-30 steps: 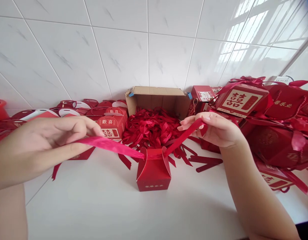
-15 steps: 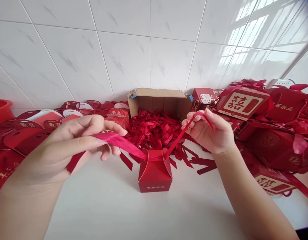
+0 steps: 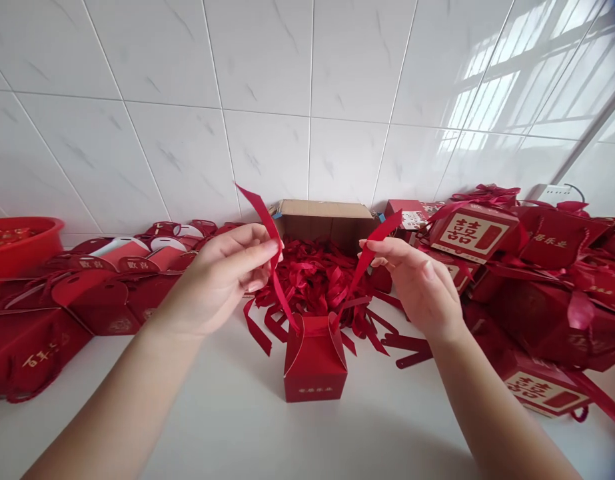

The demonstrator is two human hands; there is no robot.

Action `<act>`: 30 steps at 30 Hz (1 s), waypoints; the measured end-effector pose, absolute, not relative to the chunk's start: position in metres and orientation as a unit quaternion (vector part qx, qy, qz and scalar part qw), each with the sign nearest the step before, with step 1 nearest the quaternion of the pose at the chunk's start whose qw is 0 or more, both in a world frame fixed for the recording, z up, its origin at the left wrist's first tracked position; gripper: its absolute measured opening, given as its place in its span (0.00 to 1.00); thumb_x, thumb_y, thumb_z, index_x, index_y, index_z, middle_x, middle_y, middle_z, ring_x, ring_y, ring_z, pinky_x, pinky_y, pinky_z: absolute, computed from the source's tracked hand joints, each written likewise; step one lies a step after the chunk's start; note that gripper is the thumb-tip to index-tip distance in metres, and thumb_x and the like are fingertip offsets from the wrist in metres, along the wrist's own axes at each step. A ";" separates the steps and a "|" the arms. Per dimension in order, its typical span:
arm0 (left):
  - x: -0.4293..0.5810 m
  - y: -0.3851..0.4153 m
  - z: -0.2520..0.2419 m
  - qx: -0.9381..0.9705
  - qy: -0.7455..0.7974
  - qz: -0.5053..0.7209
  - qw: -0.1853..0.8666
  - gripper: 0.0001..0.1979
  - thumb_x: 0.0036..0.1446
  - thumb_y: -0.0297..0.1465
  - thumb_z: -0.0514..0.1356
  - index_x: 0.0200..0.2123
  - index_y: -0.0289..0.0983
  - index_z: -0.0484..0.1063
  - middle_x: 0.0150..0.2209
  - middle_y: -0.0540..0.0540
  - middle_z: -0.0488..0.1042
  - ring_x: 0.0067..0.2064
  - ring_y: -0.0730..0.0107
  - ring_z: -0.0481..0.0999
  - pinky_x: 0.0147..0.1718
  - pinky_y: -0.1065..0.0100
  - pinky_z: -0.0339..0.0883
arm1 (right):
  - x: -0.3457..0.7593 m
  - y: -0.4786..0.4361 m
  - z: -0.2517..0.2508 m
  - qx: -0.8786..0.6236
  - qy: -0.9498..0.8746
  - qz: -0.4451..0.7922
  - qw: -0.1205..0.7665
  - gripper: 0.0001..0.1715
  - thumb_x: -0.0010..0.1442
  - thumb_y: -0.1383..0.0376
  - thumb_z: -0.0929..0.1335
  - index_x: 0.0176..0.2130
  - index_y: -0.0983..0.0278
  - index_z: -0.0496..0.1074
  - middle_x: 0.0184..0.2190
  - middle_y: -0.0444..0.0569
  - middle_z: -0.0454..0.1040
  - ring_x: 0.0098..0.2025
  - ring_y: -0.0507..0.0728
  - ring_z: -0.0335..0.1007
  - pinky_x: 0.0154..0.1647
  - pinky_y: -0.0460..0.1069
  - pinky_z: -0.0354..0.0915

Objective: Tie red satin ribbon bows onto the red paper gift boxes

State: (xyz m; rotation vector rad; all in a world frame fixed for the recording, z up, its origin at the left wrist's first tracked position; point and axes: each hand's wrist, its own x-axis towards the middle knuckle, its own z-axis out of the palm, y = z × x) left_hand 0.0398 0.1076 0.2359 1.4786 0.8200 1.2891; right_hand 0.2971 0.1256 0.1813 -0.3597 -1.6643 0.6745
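Observation:
A small red gift box (image 3: 315, 365) stands on the white counter (image 3: 267, 433), with a red ribbon (image 3: 282, 293) wrapped round its pinched neck. My left hand (image 3: 226, 280) pinches the ribbon's left end, which sticks up above my fingers. My right hand (image 3: 416, 283) pinches the right end (image 3: 372, 250) of the same ribbon. Both ends rise steeply from the box, above and to either side of it.
An open cardboard carton (image 3: 324, 220) spills a heap of red ribbons (image 3: 317, 277) behind the box. Flat and folded red boxes (image 3: 87, 293) crowd the left, beside a red basin (image 3: 20, 243). Ribbon-tied red boxes (image 3: 532, 267) pile up on the right. A tiled wall stands behind.
Both hands have moved inward and upward, lifting the ribbon ends from nearly level to steeply raised above the box. The camera view has tilted up a little.

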 end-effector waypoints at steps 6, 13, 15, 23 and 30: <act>0.053 0.110 0.240 0.588 0.331 0.611 0.415 0.08 0.49 0.33 0.66 0.28 0.36 0.72 0.25 0.51 0.67 0.25 0.77 0.64 0.17 0.75 0.49 | 0.291 0.117 0.186 -0.167 -0.706 0.290 0.625 0.16 0.66 0.58 0.62 0.48 0.52 0.75 0.48 0.45 0.74 0.50 0.58 0.67 0.51 0.53 0.63; 0.061 0.109 0.238 0.593 0.319 0.640 0.369 0.07 0.47 0.33 0.67 0.28 0.36 0.74 0.25 0.51 0.67 0.25 0.78 0.64 0.17 0.75 0.50 | 0.285 0.114 0.191 -0.191 -0.710 0.224 0.640 0.15 0.64 0.60 0.65 0.49 0.53 0.74 0.48 0.46 0.72 0.50 0.57 0.66 0.50 0.52 0.62; 0.061 0.110 0.236 0.590 0.325 0.639 0.370 0.08 0.47 0.33 0.68 0.27 0.35 0.74 0.25 0.51 0.67 0.25 0.78 0.64 0.17 0.75 0.50 | 0.285 0.113 0.192 -0.192 -0.714 0.210 0.639 0.15 0.64 0.60 0.65 0.49 0.53 0.74 0.48 0.47 0.72 0.51 0.57 0.65 0.49 0.52 0.63; 0.055 0.110 0.232 0.592 0.332 0.634 0.369 0.08 0.47 0.33 0.68 0.26 0.36 0.74 0.25 0.51 0.67 0.25 0.78 0.63 0.18 0.75 0.52 | 0.285 0.113 0.195 -0.180 -0.697 0.210 0.661 0.14 0.64 0.61 0.65 0.47 0.54 0.76 0.46 0.47 0.73 0.51 0.58 0.67 0.54 0.54 0.62; 0.056 0.109 0.237 0.598 0.324 0.645 0.348 0.08 0.47 0.34 0.68 0.25 0.36 0.74 0.22 0.51 0.66 0.25 0.77 0.63 0.19 0.74 0.52 | 0.280 0.113 0.195 -0.184 -0.693 0.213 0.664 0.14 0.64 0.62 0.65 0.47 0.53 0.76 0.48 0.46 0.74 0.54 0.59 0.66 0.56 0.56 0.61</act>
